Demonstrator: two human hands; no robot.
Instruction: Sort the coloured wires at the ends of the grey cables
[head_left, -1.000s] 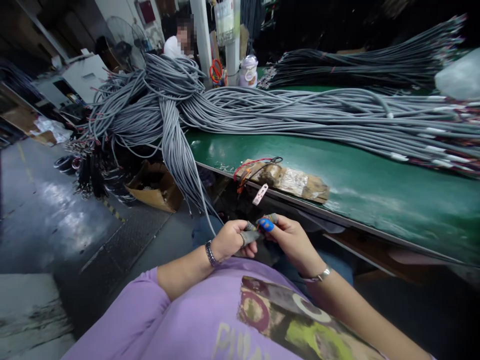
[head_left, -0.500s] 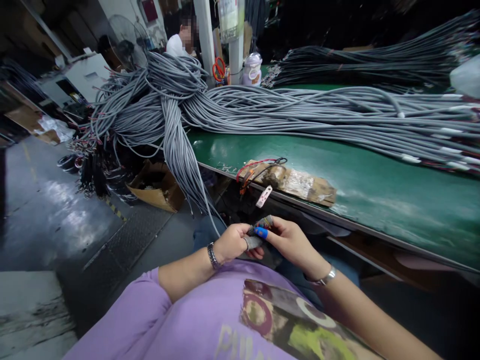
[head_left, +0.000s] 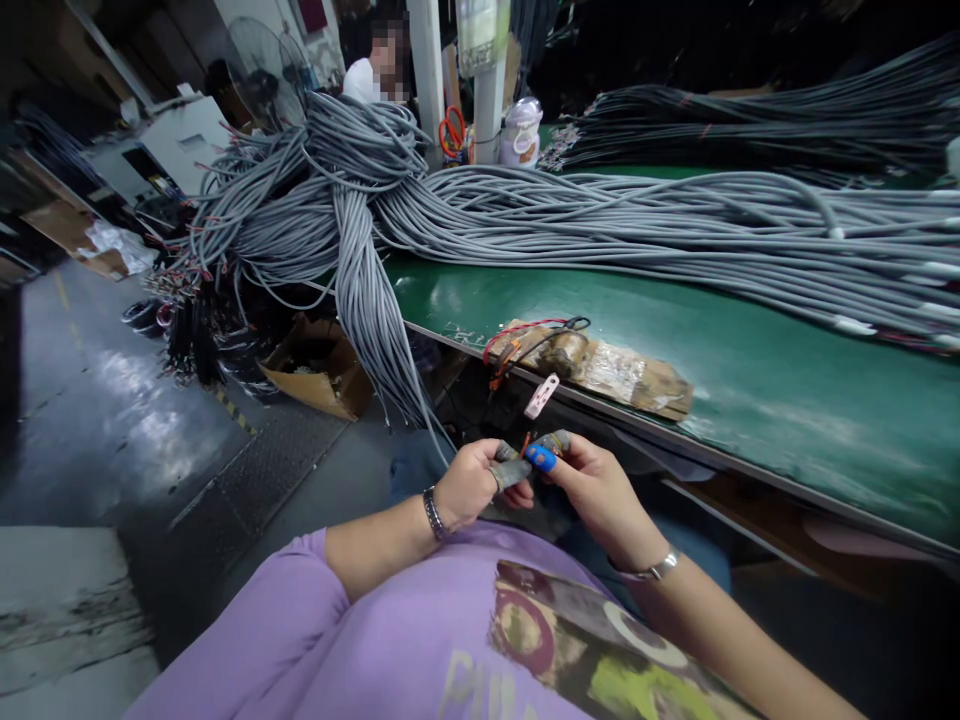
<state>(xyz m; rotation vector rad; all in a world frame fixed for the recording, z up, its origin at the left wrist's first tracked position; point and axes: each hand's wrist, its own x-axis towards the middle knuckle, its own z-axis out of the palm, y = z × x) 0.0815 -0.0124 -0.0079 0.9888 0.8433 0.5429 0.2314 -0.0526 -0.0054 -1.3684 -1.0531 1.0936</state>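
My left hand (head_left: 472,485) is closed in a pinch on a grey cable (head_left: 435,432), which runs down from the hanging bundle into it. Grey wraps cover its thumb and a finger. Close beside it, my right hand (head_left: 596,485) pinches at the cable's end, with a blue cover on the thumb and a grey wrap on a finger. Between the fingertips of both hands shows a short orange-red wire (head_left: 526,440). The fingers hide the rest of the cable end.
A large grey cable bundle (head_left: 600,220) lies across the green table (head_left: 480,290). Near the table's edge sits a taped wooden block (head_left: 615,375) with red and black leads and a pink tag (head_left: 541,397). Underneath stands a cardboard box (head_left: 322,385). A person (head_left: 364,80) sits behind.
My view has turned slightly left, so the scene sits further right. The fingertips of my hands have drawn slightly apart, and the orange-red wire now shows between them.
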